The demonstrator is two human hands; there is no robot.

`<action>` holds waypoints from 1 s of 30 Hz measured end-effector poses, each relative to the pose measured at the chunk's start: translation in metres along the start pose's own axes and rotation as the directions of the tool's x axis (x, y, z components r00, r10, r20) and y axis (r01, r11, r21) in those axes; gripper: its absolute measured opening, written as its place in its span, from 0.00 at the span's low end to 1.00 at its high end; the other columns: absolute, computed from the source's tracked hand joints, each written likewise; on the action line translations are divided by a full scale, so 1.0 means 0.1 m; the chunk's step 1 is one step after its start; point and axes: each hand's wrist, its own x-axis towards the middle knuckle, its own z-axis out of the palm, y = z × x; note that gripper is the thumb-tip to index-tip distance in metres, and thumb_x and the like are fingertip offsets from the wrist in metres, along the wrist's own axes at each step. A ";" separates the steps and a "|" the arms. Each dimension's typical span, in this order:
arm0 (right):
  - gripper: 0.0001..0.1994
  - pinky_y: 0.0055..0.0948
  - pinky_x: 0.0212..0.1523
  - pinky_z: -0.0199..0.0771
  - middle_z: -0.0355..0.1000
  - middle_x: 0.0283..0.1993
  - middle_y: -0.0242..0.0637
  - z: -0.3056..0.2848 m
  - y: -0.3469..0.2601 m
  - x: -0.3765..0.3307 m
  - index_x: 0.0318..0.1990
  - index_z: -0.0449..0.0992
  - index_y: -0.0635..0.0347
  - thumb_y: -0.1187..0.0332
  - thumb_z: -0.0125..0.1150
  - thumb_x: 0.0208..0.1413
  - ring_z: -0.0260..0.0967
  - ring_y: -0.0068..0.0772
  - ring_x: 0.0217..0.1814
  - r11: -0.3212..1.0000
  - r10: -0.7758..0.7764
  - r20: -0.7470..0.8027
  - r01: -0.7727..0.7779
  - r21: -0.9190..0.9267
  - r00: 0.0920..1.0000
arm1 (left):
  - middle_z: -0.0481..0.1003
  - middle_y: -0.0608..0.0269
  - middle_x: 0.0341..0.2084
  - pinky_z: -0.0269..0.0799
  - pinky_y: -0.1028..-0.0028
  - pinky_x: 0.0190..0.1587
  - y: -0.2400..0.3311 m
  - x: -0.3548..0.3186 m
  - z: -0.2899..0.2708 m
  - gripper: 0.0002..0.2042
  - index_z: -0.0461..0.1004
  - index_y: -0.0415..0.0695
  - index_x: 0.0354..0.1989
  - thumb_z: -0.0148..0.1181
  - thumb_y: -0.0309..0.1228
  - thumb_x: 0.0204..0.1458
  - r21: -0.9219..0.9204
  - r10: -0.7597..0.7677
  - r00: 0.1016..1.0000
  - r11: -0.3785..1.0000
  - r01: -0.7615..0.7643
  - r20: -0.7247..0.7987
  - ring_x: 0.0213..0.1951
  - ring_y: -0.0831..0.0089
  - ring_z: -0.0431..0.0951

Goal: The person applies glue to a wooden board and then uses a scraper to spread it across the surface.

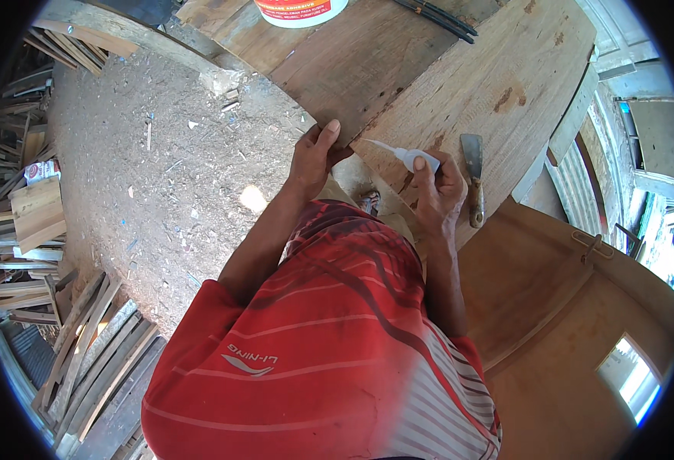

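My right hand [442,188] is closed round a small white glue bottle [413,159]. The bottle's long thin nozzle points left, its tip close to the seam between two wooden boards. My left hand [318,157] grips the near corner of the darker board [344,84], thumb on top and the other fingers partly hidden below the edge. The lighter board [498,84] lies alongside it, under my right hand and the bottle. Just right of that hand rests a putty knife [472,161] with a worn handle and a broad grey blade.
A white tub with a red label [298,14] stands at the far edge of the boards, near several thin black strips [438,18]. A large brown panel [559,345] is at right. Wood offcuts [95,360] are piled at left beside the littered floor [168,176].
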 end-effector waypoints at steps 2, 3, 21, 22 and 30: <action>0.09 0.20 0.30 0.68 0.77 0.30 0.30 -0.01 -0.02 0.00 0.44 0.79 0.66 0.67 0.65 0.67 0.68 0.14 0.29 0.999 -0.014 -0.003 0.014 0.049 1.000 | 0.76 0.56 0.53 0.77 0.60 0.57 -0.02 -0.01 0.05 0.23 0.68 0.36 0.61 0.57 0.43 0.69 -0.101 0.016 1.000 0.995 -0.014 0.016 0.53 0.65 0.80; 0.09 0.20 0.30 0.68 0.77 0.30 0.30 -0.02 -0.03 0.00 0.44 0.79 0.66 0.67 0.65 0.67 0.68 0.14 0.29 0.997 -0.021 -0.007 0.022 0.073 1.000 | 0.76 0.56 0.53 0.77 0.59 0.58 -0.02 0.00 0.04 0.23 0.68 0.36 0.62 0.57 0.43 0.69 -0.128 0.013 0.999 0.992 -0.008 0.042 0.54 0.65 0.79; 0.09 0.20 0.34 0.71 0.78 0.36 0.32 -0.29 0.10 -0.08 0.47 0.80 0.62 0.66 0.63 0.69 0.68 0.17 0.29 0.887 0.134 -0.049 -0.098 0.451 0.990 | 0.71 0.58 0.63 0.71 0.56 0.66 0.00 0.04 0.02 0.27 0.63 0.41 0.68 0.53 0.47 0.70 -0.212 -0.020 0.976 0.975 0.067 0.218 0.62 0.62 0.74; 0.09 0.22 0.35 0.73 0.79 0.36 0.32 -0.29 0.10 -0.08 0.47 0.80 0.62 0.66 0.62 0.70 0.68 0.17 0.29 0.852 0.136 -0.043 -0.095 0.515 0.990 | 0.69 0.57 0.66 0.68 0.56 0.68 0.01 0.04 0.02 0.29 0.60 0.41 0.71 0.52 0.48 0.71 -0.196 -0.019 0.970 0.978 0.068 0.241 0.65 0.62 0.72; 0.07 0.33 0.43 0.79 0.79 0.40 0.36 -0.44 0.07 -0.10 0.49 0.78 0.63 0.71 0.60 0.69 0.70 0.22 0.32 0.579 0.122 -0.048 -0.032 0.815 0.991 | 0.66 0.53 0.69 0.63 0.56 0.71 -0.04 0.06 -0.09 0.33 0.55 0.39 0.74 0.51 0.49 0.70 -0.161 -0.120 0.934 0.970 0.183 0.338 0.68 0.59 0.68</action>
